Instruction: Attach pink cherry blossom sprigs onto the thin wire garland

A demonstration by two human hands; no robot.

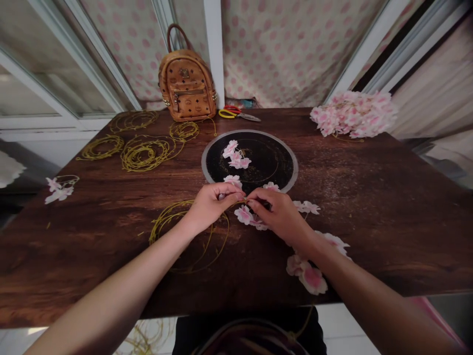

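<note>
Vine [240, 201] apparently part-flowered; bare coils [145, 163] remain.
Left hand [210, 203] and right hand [275, 209] pinch the vine; flower bundle [354, 114], far right, appears complete.

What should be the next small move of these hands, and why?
I would suggest a gentle twist with the right hand while the left hand steadies the thin yellow stem: both hands pinch at it, and pink blossoms lie beside the right one.
</note>
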